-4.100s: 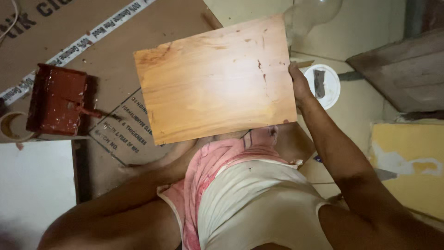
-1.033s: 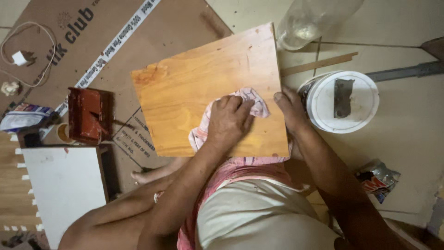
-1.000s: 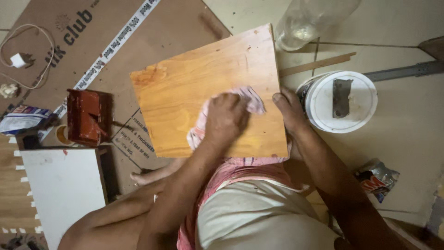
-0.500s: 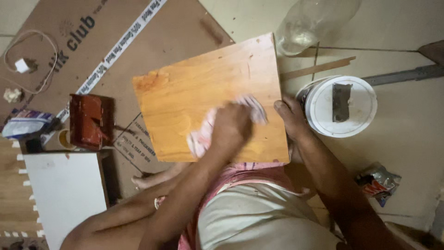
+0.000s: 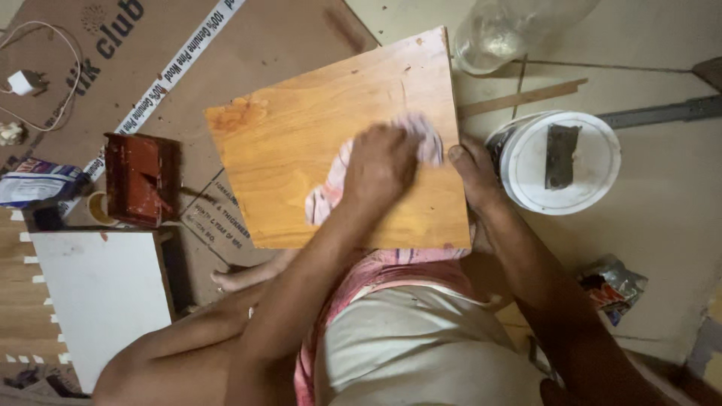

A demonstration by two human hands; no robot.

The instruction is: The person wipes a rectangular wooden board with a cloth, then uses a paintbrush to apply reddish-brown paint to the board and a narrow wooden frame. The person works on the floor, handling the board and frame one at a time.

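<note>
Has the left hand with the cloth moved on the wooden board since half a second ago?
Yes. The left hand and cloth have slid toward the board's right edge, nearer the white bucket.

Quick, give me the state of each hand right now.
Left hand: closed on the cloth, pressing it on the wooden board.
Right hand: grip on the board's right edge, fingers hidden underneath.

Tiled floor (image 5: 677, 256): flattened cardboard (image 5: 286, 53) over far-left corner, white lidded bucket (image 5: 560, 162) mid-right, clear plastic bottle (image 5: 511, 30) at far edge, white panel (image 5: 101, 301) near-left, crumpled wrapper (image 5: 613, 286) right.
</note>
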